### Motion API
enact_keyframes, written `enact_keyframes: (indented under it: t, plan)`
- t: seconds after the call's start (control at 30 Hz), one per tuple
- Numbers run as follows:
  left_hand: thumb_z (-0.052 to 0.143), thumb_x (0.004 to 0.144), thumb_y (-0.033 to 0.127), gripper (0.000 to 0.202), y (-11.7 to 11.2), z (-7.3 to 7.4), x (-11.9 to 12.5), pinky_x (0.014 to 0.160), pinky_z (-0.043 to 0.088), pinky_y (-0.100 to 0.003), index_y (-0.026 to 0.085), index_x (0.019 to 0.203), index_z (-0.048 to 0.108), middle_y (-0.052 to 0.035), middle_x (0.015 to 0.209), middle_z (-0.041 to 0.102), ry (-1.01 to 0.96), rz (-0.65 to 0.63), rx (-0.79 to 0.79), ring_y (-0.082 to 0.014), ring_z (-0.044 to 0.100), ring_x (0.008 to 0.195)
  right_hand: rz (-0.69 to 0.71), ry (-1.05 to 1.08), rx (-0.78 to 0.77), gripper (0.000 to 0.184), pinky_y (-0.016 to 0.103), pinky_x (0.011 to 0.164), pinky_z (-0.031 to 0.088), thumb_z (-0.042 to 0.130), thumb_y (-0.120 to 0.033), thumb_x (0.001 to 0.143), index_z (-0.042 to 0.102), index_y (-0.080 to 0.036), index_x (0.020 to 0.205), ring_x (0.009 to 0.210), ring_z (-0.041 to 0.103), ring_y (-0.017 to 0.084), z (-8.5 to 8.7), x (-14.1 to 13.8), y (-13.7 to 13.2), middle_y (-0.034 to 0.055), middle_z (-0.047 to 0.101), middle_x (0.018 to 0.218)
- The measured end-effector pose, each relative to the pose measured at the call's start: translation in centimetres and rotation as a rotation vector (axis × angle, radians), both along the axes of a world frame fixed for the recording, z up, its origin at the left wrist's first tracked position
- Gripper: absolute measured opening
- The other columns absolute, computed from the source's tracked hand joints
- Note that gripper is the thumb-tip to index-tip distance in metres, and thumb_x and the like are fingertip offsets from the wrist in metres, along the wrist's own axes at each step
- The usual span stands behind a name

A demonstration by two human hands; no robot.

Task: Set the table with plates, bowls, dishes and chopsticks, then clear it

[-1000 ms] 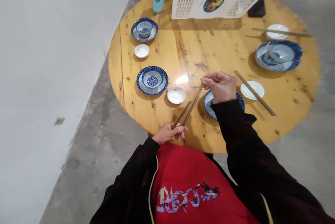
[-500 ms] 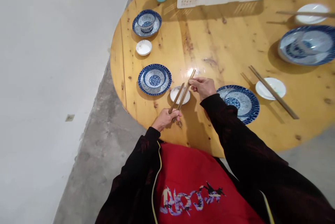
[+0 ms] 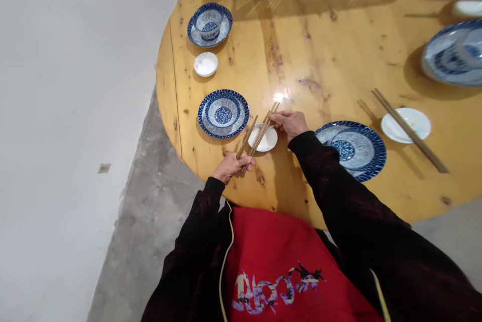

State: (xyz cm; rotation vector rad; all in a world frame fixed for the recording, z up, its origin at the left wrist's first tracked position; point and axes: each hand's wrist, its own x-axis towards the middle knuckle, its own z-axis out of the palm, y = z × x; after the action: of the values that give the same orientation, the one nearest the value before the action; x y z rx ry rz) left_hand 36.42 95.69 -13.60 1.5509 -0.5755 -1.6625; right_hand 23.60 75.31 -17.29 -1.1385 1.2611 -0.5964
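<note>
The wooden chopsticks (image 3: 259,139) pointed up and away from the person, slanting to the right. Their long sides ran from the left hand (image 3: 231,167) to the right hand (image 3: 289,123). They were thin, straight and brown, and they passed over a small white dish (image 3: 269,140). The left hand's fingers (image 3: 241,164) were curled shut around the low ends. The right hand's fingers (image 3: 276,118) were bent in and pinched the sticks near the top ends. Both hands came out of black sleeves (image 3: 312,161). The round wood table (image 3: 301,45) was yellow and shiny, with dark knots. A blue and white plate (image 3: 223,113) sat just left of the small dish. A bigger blue and white plate (image 3: 350,150) sat to the right of the right hand. Past it, two more chopsticks (image 3: 410,130) lay across a white dish (image 3: 405,125).
</note>
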Motion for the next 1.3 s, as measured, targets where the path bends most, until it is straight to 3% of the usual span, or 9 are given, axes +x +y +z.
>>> enact_keyframes:
  t: [0.17, 0.3, 0.57, 0.93, 1.13, 1.3]
  plan:
    - [0.070, 0.077, 0.047, 0.037, -0.2, -0.9, -0.2, 0.048, 0.028, -0.023, 0.010, 0.082, 0.072, -0.0021, 0.063, 0.064, 0.011, -0.014, 0.006, -0.0055, 0.038, 0.047, -0.022, -0.018, 0.033, 0.016, 0.015, 0.036, 0.036, 0.081, -0.022, 0.063, 0.067, -0.015, 0.061, 0.042, 0.044, 0.005, 0.3, 0.4, 0.0, -0.0018, 0.058, 0.050]
    - [0.069, 0.077, 0.046, 0.036, -0.4, -1.0, -0.2, 0.047, 0.027, -0.023, 0.010, 0.082, 0.072, -0.0022, 0.063, 0.064, 0.019, -0.015, 0.002, -0.0053, 0.038, 0.047, -0.006, 0.006, 0.054, 0.018, 0.016, 0.037, 0.037, 0.083, -0.022, 0.064, 0.067, -0.014, 0.061, 0.041, 0.045, 0.007, 0.1, 0.8, -0.2, -0.0031, 0.054, 0.045]
    - [0.069, 0.078, 0.043, 0.033, -0.6, -1.4, -0.3, 0.047, 0.027, -0.022, 0.010, 0.083, 0.072, -0.0020, 0.065, 0.065, 0.030, 0.000, -0.015, -0.0052, 0.041, 0.047, -0.015, -0.001, 0.120, 0.022, 0.019, 0.037, 0.040, 0.087, -0.021, 0.067, 0.066, -0.015, 0.061, 0.038, 0.046, 0.007, -0.1, 0.8, -0.8, -0.0025, 0.058, 0.047]
    - [0.073, 0.079, 0.048, 0.039, -0.4, -1.5, -0.6, 0.059, 0.042, -0.022, 0.010, 0.083, 0.072, -0.0075, 0.074, 0.071, -0.009, 0.066, -0.053, -0.0092, 0.054, 0.061, -0.048, -0.016, 0.104, 0.017, 0.017, 0.035, 0.040, 0.083, -0.020, 0.065, 0.068, -0.014, 0.063, 0.038, 0.046, 0.006, -0.1, 0.9, -0.3, -0.0012, 0.060, 0.050]
    - [0.071, 0.079, 0.057, 0.046, -0.1, -1.6, 0.0, 0.060, 0.040, -0.024, 0.012, 0.073, 0.067, -0.0046, 0.068, 0.063, -0.062, 0.074, -0.040, -0.0107, 0.052, 0.062, -0.046, -0.031, 0.073, 0.020, 0.016, 0.034, 0.039, 0.085, -0.026, 0.063, 0.069, -0.013, 0.063, 0.038, 0.048, 0.006, 0.0, 0.8, 0.0, 0.0010, 0.063, 0.053]
    - [0.069, 0.078, 0.057, 0.048, 0.2, -1.4, 0.5, 0.058, 0.032, -0.025, 0.017, 0.060, 0.051, 0.0036, 0.059, 0.045, -0.177, 0.069, -0.061, -0.0093, 0.039, 0.059, -0.088, -0.028, 0.074, 0.021, 0.018, 0.033, 0.039, 0.084, -0.028, 0.063, 0.070, -0.012, 0.063, 0.038, 0.047, 0.006, -0.4, 0.6, -0.1, 0.0010, 0.062, 0.053]
